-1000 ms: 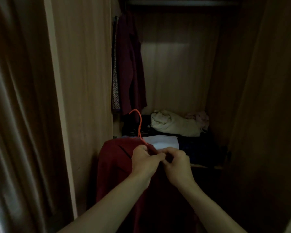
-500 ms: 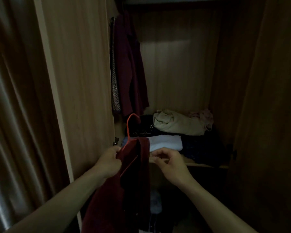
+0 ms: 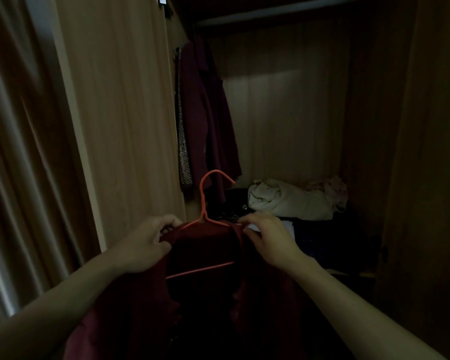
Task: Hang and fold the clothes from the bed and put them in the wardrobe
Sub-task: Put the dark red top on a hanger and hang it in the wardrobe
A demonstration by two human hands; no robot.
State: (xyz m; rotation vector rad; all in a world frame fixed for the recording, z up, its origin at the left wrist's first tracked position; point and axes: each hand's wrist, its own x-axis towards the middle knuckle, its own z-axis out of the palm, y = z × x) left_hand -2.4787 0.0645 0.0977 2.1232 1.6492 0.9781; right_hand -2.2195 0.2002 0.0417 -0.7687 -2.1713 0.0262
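In front of the open wardrobe: a person holds a dark red garment on an orange wire hanger, below the rail.
Hanger: upright, hook pointing toward the wardrobe interior, its lower bar showing across the garment's open neck.
Garment: draped over both hanger shoulders, hanging down between the two forearms.
Left hand: fingers curled round the garment's left shoulder, thumb on the near side, cloth pinched where it covers the hanger arm.
Right hand: fingertips bent and closed on the garment's right shoulder edge, just beside the hanger's right arm.
Thing against fingers: the hanger neck rises between the two hands, touching neither; only the cloth-covered shoulders lie within the grips.
Wardrobe rail: high at the top, well apart from the hook.
Hung clothes: a maroon jacket and a patterned piece at the left wall.
Shelf pile: a cream bundle atop dark folded clothes.
Left edge: a curtain beside the wardrobe door.
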